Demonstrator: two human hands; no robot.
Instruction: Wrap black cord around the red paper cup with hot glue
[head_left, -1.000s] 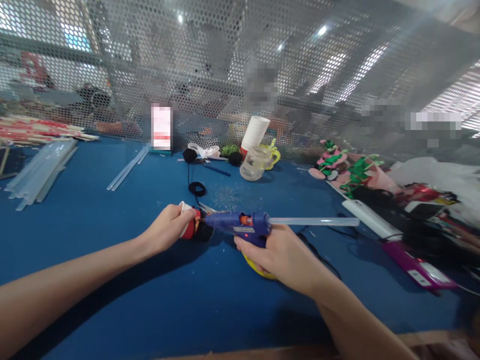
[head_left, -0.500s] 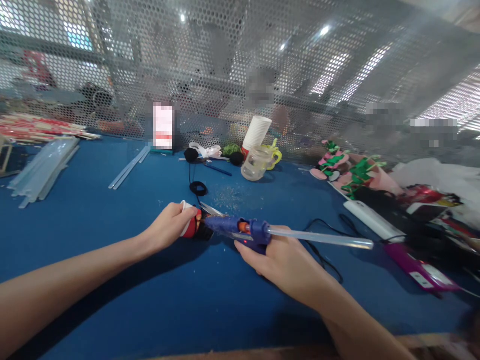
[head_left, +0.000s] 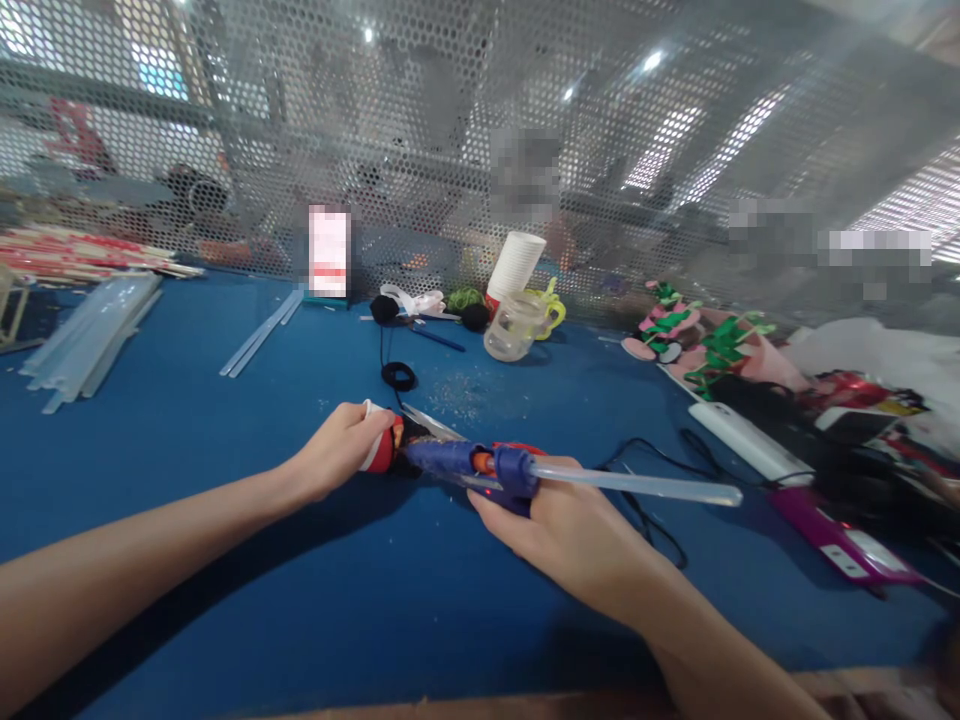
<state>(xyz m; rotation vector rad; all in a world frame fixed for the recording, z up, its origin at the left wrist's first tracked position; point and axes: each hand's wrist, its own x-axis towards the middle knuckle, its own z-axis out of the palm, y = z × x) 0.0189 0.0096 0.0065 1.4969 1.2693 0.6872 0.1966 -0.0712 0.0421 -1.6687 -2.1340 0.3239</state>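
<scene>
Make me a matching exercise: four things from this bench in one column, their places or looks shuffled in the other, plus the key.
1. glue gun
2. cup stack
3. red cup
4. power strip

A. held in the left hand
B. purple and white
C. held in the right hand
D. white and tilted

Pairs: 1-C, 2-D, 3-A, 4-B

At the centre of the frame, over a blue table (head_left: pixel 300 610), a left hand (head_left: pixel 341 455) grips a red and white cup (head_left: pixel 384 450). A right hand (head_left: pixel 577 530) holds a blue glue gun (head_left: pixel 450 458), its nozzle at the cup's dark end; contact is unclear. A translucent glue stick (head_left: pixel 637 484) juts rightward. Scissors (head_left: pixel 431 424) lie just behind. Upper centre, stacked white cups (head_left: pixel 517 260) lean behind a clear jar (head_left: pixel 510 332); a purple power strip (head_left: pixel 847 530) sits lower right.
</scene>
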